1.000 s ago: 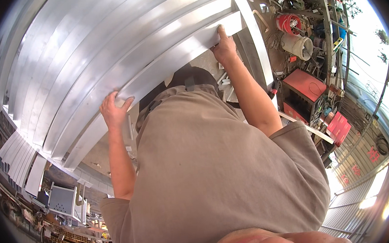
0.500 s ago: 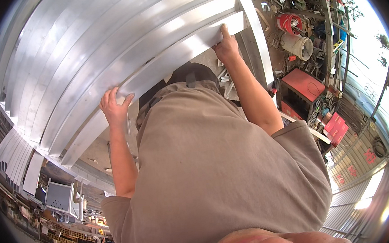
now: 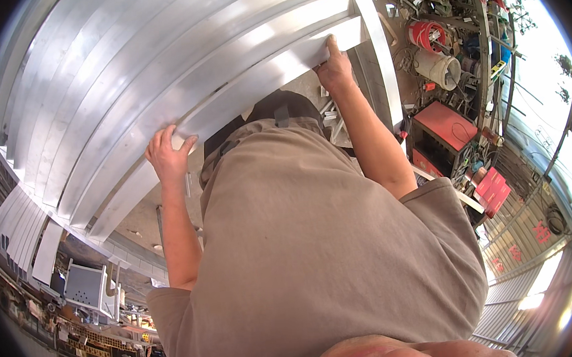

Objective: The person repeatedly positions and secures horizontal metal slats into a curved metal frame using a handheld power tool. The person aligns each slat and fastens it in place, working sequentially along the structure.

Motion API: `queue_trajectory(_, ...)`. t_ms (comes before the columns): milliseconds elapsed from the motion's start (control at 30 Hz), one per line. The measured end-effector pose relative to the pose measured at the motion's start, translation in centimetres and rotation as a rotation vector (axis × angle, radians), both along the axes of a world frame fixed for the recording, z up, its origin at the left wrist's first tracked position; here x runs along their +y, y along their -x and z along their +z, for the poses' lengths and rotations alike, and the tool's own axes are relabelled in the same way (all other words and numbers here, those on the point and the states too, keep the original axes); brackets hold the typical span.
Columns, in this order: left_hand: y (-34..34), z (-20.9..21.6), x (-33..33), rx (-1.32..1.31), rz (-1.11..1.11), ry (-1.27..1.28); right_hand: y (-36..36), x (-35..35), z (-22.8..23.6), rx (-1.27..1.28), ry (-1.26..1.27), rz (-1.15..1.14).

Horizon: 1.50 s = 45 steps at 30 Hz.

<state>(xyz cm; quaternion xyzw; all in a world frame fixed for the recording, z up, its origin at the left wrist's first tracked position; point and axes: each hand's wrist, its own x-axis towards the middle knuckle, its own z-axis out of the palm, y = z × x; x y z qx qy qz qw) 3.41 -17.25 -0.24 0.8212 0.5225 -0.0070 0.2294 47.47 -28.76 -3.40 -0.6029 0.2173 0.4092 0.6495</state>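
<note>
The nearest of several long silvery metal slats (image 3: 247, 95) runs slantwise in front of my body, from upper right to lower left. My left hand (image 3: 170, 157) grips it left of the middle, fingers over its far edge and thumb held apart on the near side. Farther right, my right hand (image 3: 335, 69) holds the same slat near its right end. The right thumb lies along the slat's face, while the other fingers are mostly hidden beneath. This slat meets a pale metal side bar (image 3: 377, 46) at the right.
More parallel slats spread away at upper left. On the right stand a red bucket (image 3: 427, 36), a whitish bucket (image 3: 439, 68) and a red-topped cabinet (image 3: 445, 125). Stacked metal strips (image 3: 24, 226) and a grey metal stand (image 3: 86, 285) are at lower left.
Both hands keep their hold on the slat in nearly the same places. The view has shifted very slightly.
</note>
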Motion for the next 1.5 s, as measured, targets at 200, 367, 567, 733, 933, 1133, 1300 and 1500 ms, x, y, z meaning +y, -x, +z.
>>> queue_trajectory(200, -0.3, 0.1, 0.1, 0.005, 0.018, 0.018, 0.0, 0.2, 0.0, -0.002, 0.011, 0.001)
queue_trajectory(367, -0.5, 0.1, 0.2, -0.017, 0.034, 0.012, 0.1, 0.2, -0.1, 0.003, 0.010, 0.006)
queue_trajectory(567, -0.7, 0.3, 0.1, -0.015, 0.045, 0.013, -0.2, -0.2, -0.9, 0.020, 0.013, -0.019)
queue_trajectory(733, -0.8, 0.2, 0.1, -0.021, 0.061, 0.012, -0.3, -0.6, -1.2, 0.017, -0.004, -0.003)
queue_trajectory(933, -0.7, 0.0, 0.2, -0.027, 0.072, 0.030, -0.4, -0.7, -1.5, -0.007, -0.017, 0.032)
queue_trajectory(1133, -0.8, 0.1, 0.3, -0.033, 0.081, 0.032, -0.2, -0.5, -1.1, -0.014, 0.019, 0.043)
queue_trajectory(1300, -1.0, 0.2, 0.5, -0.019, 0.113, 0.088, 0.0, -0.3, -0.7, -0.039, 0.014, 0.061)
queue_trajectory(1500, -1.2, 0.3, 0.7, -0.014, 0.117, 0.087, 0.0, -0.3, -0.6, -0.034, 0.013, 0.059)
